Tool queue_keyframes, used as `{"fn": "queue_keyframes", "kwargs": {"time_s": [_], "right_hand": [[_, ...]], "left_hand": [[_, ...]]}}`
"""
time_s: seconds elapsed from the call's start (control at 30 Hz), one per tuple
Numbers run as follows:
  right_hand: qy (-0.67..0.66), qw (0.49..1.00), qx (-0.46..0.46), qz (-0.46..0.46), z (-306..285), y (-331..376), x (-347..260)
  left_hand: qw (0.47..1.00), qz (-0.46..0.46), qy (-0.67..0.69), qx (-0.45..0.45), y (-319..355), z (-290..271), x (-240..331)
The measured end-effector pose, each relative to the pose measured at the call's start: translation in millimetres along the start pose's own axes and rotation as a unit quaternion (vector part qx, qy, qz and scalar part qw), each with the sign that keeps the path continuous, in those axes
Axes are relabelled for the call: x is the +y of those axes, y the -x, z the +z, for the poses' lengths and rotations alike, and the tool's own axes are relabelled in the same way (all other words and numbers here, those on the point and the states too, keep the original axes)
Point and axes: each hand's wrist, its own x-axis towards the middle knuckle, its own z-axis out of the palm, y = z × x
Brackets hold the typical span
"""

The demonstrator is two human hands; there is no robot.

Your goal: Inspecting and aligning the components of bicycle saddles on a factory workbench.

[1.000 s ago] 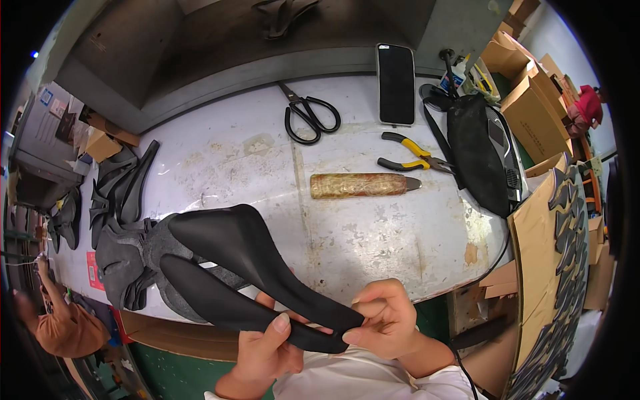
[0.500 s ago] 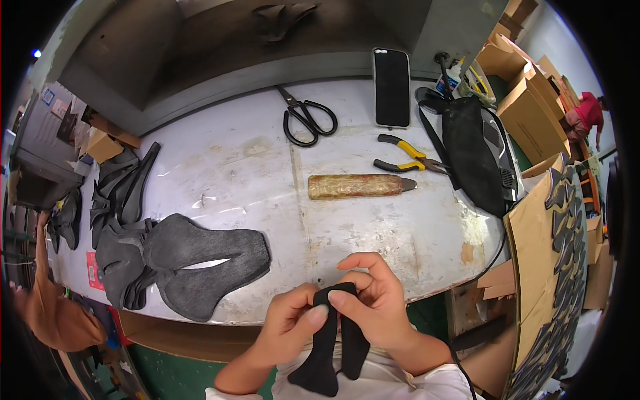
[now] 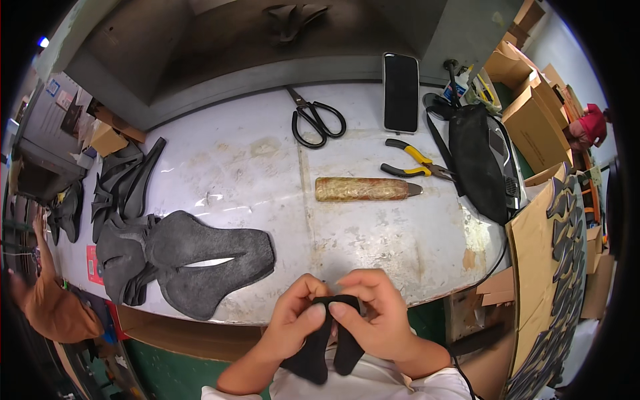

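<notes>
Left hand (image 3: 292,323) and right hand (image 3: 377,317) both pinching a bent black piece (image 3: 309,359), grey pieces (image 3: 190,239) on the table (image 3: 250,183), scissors (image 3: 306,105) beyond.

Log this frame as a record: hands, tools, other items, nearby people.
Left hand: pinching folded black piece
Right hand: pinching same piece
Tools on table: black-handled scissors; yellow-black pliers; wrapped-handle blade, tip rightward
Phone: dark screen, right of scissors
Slotted grey piece: table's left side
Person: far left, brown top
</notes>
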Motion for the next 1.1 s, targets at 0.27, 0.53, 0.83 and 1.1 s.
{"fn": "queue_keyframes", "kwargs": {"time_s": [0.27,0.53,0.83,1.1], "right_hand": [[-0.026,0.999,0.04,-0.005,-2,-9,2],[0.157,0.986,-0.059,-0.023,-16,-3,-11],[0.071,0.996,-0.01,-0.056,-13,-4,28],[-0.077,0.989,0.108,-0.066,-50,5,22]], "left_hand": [[0.985,-0.141,0.082,0.063,-3,-1,17],[0.99,-0.136,-0.023,0.024,-5,-1,16],[0.979,-0.185,0.084,-0.019,-11,4,28],[0.983,-0.175,-0.04,-0.047,-39,27,106]]}}
